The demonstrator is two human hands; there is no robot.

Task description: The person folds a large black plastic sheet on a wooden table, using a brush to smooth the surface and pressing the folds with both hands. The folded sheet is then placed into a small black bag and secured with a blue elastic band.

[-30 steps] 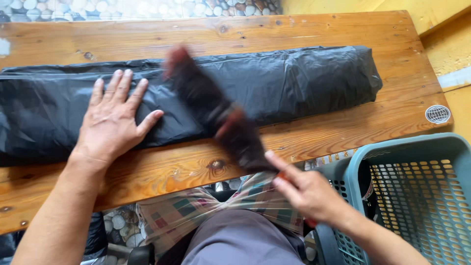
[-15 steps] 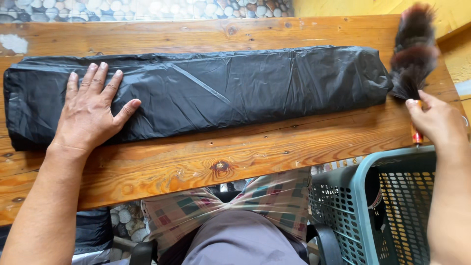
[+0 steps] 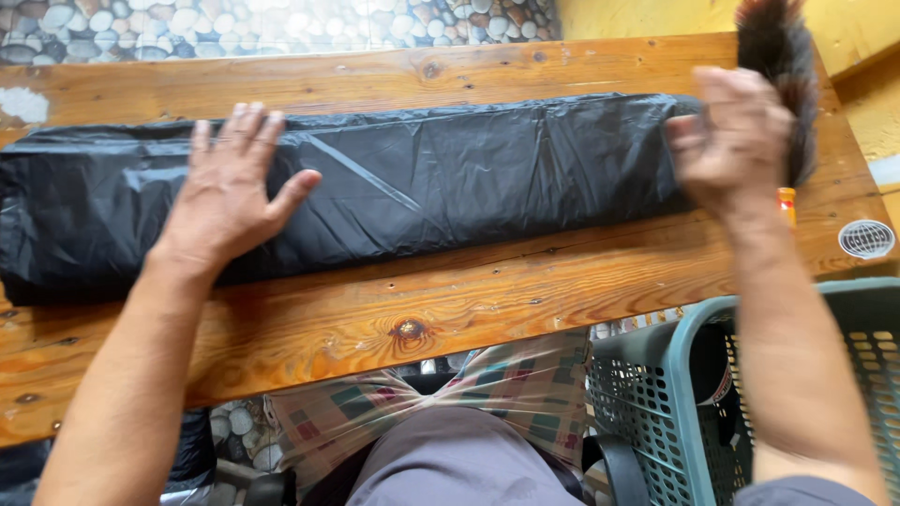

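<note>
A long black plastic-wrapped bundle [image 3: 450, 178] lies lengthwise across a wooden table [image 3: 422, 300]. My left hand [image 3: 230, 192] rests flat on the bundle's left part, fingers spread. My right hand [image 3: 736, 136] is at the bundle's right end, closed around the handle of a dark feather duster [image 3: 778, 47]. The duster's bushy head points away from me past the table's far right corner. An orange tip of its handle [image 3: 787, 204] shows below my hand.
A teal plastic basket [image 3: 675, 403] stands at the lower right, beside my knees. A round white drain cover [image 3: 866, 238] sits right of the table. Pebble-patterned flooring [image 3: 187, 23] runs beyond the far edge. A yellow wall [image 3: 656, 19] is at top right.
My right hand swung the duster from the middle of the bundle to its right end, then drew in over that end. The left hand stayed pressed on the bundle.
</note>
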